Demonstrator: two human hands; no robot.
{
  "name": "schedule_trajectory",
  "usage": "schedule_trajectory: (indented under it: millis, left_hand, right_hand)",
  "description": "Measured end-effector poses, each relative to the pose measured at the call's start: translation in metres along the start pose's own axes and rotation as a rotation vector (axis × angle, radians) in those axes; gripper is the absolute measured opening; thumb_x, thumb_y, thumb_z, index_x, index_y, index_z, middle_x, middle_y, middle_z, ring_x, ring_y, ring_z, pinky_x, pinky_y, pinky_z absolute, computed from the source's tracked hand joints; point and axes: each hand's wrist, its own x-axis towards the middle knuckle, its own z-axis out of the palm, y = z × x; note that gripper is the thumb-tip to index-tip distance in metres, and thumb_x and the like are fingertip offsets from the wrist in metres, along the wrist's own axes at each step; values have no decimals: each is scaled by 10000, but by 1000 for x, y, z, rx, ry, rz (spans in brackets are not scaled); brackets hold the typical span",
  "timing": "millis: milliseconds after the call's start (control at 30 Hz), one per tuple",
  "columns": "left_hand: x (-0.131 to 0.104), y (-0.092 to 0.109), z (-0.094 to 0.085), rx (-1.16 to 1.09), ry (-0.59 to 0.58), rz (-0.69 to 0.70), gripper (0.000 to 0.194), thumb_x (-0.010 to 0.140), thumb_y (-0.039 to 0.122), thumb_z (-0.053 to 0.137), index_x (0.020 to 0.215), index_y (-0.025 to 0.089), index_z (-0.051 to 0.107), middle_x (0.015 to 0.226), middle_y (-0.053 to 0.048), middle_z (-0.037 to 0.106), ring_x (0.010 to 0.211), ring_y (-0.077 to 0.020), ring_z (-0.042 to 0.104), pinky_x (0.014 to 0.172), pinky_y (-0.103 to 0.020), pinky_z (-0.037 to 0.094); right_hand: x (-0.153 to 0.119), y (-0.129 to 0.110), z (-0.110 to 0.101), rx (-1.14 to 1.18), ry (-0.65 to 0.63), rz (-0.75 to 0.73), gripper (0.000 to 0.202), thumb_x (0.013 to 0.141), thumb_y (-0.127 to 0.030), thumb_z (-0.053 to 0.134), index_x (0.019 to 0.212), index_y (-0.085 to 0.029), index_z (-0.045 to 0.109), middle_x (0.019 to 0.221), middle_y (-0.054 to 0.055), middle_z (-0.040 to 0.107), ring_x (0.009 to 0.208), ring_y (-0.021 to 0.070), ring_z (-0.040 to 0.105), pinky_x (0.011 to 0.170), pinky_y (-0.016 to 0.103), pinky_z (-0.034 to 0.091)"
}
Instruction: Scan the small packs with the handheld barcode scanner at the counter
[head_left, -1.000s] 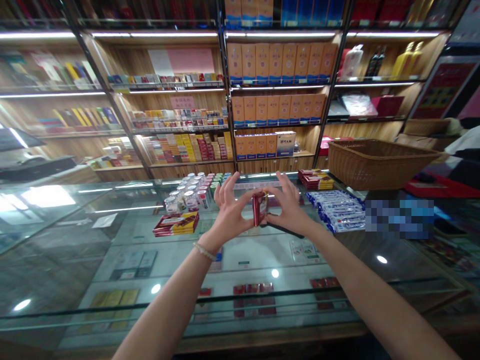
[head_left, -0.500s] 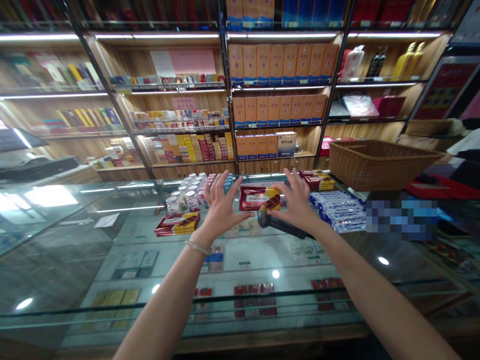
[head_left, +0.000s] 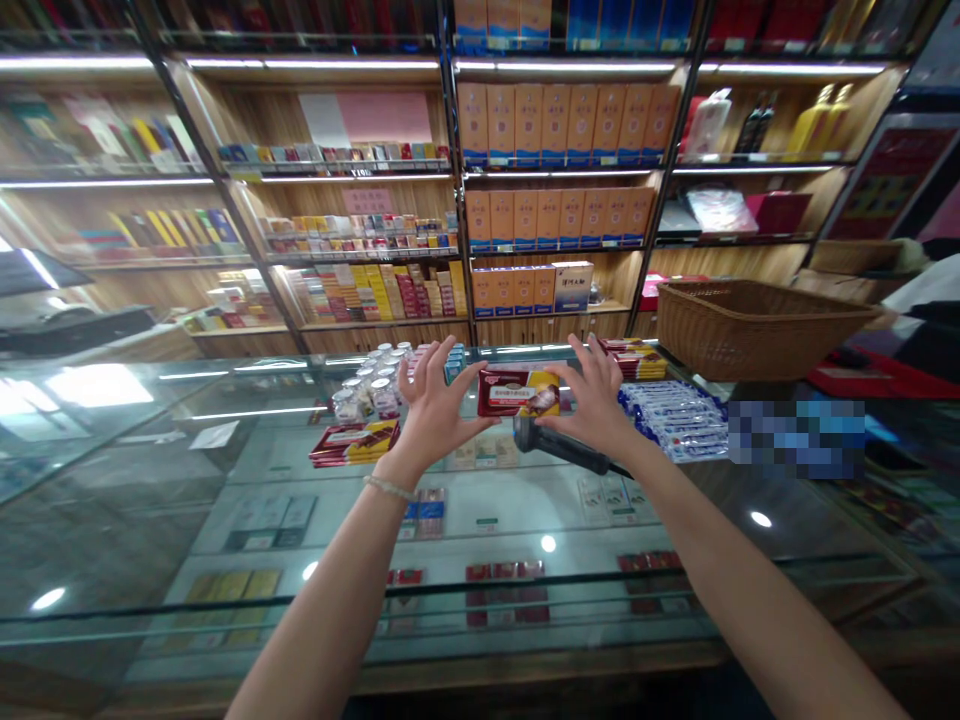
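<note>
A red and yellow snack packet [head_left: 517, 393] is held upright between both hands above the glass counter [head_left: 322, 560]. My left hand [head_left: 441, 405] pinches its left end with thumb and index finger, the other fingers raised. On the right end, my right hand [head_left: 589, 398] grips in the same way. Just below the packet lies a black handheld scanner [head_left: 562, 447]. To the left is a stack of similar red and yellow packets [head_left: 352, 443]; another such stack [head_left: 636, 358] sits behind my right hand.
Blue and white packets [head_left: 675, 420] lie to the right, near a wicker basket [head_left: 757, 325]. Small clear-lidded jars [head_left: 375, 380] stand behind my left hand. Shelves of boxes [head_left: 555, 220] line the back wall.
The packet in my hands shows a different printed face, white and brown on its yellow part. Both hands have barely moved.
</note>
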Motion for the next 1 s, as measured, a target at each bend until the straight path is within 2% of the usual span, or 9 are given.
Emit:
schedule_trajectory:
  millis: [200, 333, 433, 567, 733, 1000]
  left_hand:
    - [9, -8, -12, 40, -21, -9, 787, 778, 686, 779, 1453, 328, 590, 1701, -147, 293, 1573, -425, 228, 1275, -659, -13]
    - [16, -16, -34, 84, -26, 6, 777, 790, 736, 731, 1439, 330, 599, 1719, -121, 282, 1578, -416, 221, 1276, -641, -52]
    - [14, -27, -54, 113, -38, 2, 761, 785, 742, 728, 1416, 333, 612, 1731, -101, 270, 1581, -415, 214, 1275, -634, -69]
    - [-2, -50, -79, 174, -63, -21, 767, 776, 763, 718, 1408, 340, 617, 1728, -105, 278, 1581, -400, 222, 1270, -632, -67]
    - [-34, -81, -104, 236, -112, -66, 758, 780, 790, 690, 1382, 331, 641, 1718, -119, 297, 1581, -392, 232, 1265, -629, -78]
    - [-65, -117, -126, 287, -191, -158, 670, 807, 786, 655, 1278, 313, 706, 1710, -110, 315, 1577, -392, 234, 1265, -620, -54]
  right_hand:
    - [9, -5, -2, -6, 9, 17, 702, 826, -635, 765, 1400, -269, 590, 1745, 137, 183, 1610, 427, 102, 1218, 703, 188]
    - [22, -19, -4, 9, 29, 22, 690, 844, -653, 738, 1403, -275, 593, 1735, 137, 212, 1610, 418, 100, 1229, 690, 164]
    - [31, -39, -2, 28, 40, 11, 691, 844, -663, 732, 1398, -273, 598, 1723, 145, 239, 1610, 407, 112, 1239, 686, 136]
    - [42, -73, 8, 58, 20, -11, 680, 849, -669, 723, 1389, -274, 604, 1719, 149, 250, 1610, 404, 112, 1241, 692, 113]
    - [48, -118, 31, 106, -21, -48, 693, 845, -694, 717, 1374, -259, 616, 1728, 165, 226, 1615, 416, 85, 1236, 691, 131]
    - [60, -164, 56, 130, -125, -92, 709, 869, -700, 684, 1410, -249, 599, 1742, 175, 190, 1617, 415, 63, 1242, 688, 86]
